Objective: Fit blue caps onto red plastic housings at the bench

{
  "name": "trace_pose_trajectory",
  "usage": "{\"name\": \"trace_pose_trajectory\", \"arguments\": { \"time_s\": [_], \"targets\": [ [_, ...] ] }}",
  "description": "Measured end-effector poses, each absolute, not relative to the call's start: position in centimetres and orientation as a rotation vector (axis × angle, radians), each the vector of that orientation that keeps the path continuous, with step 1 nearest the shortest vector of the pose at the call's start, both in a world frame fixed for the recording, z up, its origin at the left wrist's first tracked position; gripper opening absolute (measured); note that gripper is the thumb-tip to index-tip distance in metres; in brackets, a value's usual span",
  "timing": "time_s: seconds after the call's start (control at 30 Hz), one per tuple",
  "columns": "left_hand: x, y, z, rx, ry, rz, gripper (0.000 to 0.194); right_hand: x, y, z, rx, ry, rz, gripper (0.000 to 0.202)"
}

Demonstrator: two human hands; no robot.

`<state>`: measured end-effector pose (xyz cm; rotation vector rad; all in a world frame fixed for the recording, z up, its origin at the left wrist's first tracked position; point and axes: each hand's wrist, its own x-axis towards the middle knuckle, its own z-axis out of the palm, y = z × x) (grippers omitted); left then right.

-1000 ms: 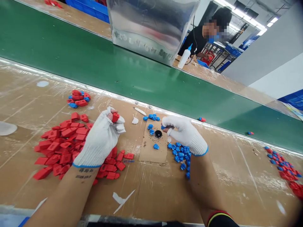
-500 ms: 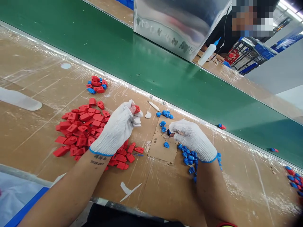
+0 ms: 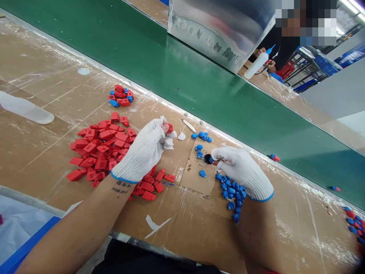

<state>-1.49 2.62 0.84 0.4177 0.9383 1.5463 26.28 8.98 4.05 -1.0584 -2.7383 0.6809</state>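
My left hand, in a white knit glove with bare fingertips, pinches a small red plastic part. It is raised beside a heap of similar red parts. My right hand, gloved the same way, is closed on a small blue plastic part, mostly hidden by the fingers. That part is at a small round black dish on a piece of cardboard; whether it touches the black contents I cannot tell. Several loose blue parts are heaped below my right hand, others lie on the cardboard.
A green conveyor belt runs behind the table, carrying red-and-blue pieces. Joined pieces lie at the back left. A white pen-like tool lies near the belt edge. Beyond the metal box, another person sits beside a white bottle.
My right hand has shifted slightly right, so more of the black dish shows. My left hand still holds the red part. The view has tilted a little; the other person's hands have moved.
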Motion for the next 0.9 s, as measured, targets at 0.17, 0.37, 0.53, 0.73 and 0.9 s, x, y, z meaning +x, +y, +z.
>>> {"name": "trace_pose_trajectory", "arguments": {
  "time_s": [0.17, 0.37, 0.53, 0.73, 0.9],
  "targets": [
    [-1.5, 2.6, 0.9, 0.435, 0.936, 1.559, 0.009, 26.3, 9.2, 4.3, -1.052, -2.751, 0.688, 0.021],
    [-0.7, 1.9, 0.5, 0.564, 0.947, 1.508, 0.019, 26.9, 8.2, 5.7, -0.947, -2.29, 0.82, 0.014],
    [1.2, 0.3, 0.8, 0.709, 0.911, 1.43, 0.023, 26.1, 7.0, 5.0, -0.761, -1.86, 0.888, 0.02],
    [2.7, -0.7, 1.3, 0.806, 0.801, 1.405, 0.024, 23.6, 5.5, 4.8, -0.612, -1.795, 1.024, 0.016],
    [2.4, -0.9, 1.5, 0.844, 0.716, 1.446, 0.025, 22.4, 4.6, 4.6, -0.535, -1.807, 1.129, 0.019]
  ]
}}
